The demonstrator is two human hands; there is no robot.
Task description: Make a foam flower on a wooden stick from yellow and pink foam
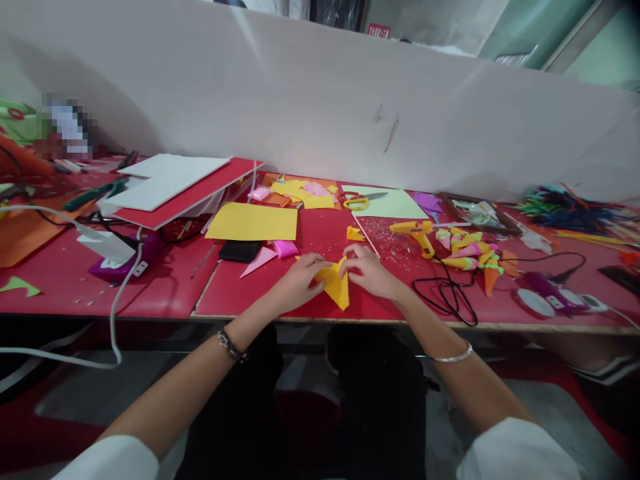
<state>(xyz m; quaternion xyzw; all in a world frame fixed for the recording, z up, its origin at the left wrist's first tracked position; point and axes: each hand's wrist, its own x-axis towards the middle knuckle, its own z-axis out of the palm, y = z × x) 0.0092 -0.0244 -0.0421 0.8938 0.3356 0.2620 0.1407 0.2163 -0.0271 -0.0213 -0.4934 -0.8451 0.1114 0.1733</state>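
A piece of yellow paper, folded to a downward point, is held between both hands near the table's front edge. My left hand grips its left side, thumb and fingers closed on it. On the other side, my right hand pinches the upper right edge with bent fingers. Just beyond the right hand lies a small folded yellow scrap. Left of the left hand are a pink triangular paper piece, a bright pink packet and a black phone-like object.
A yellow glue gun with a looping black cord lies right, beside several small colourful cones. Yellow-handled scissors rest on pale green paper. A yellow sheet, white boards and a purple power strip occupy the left.
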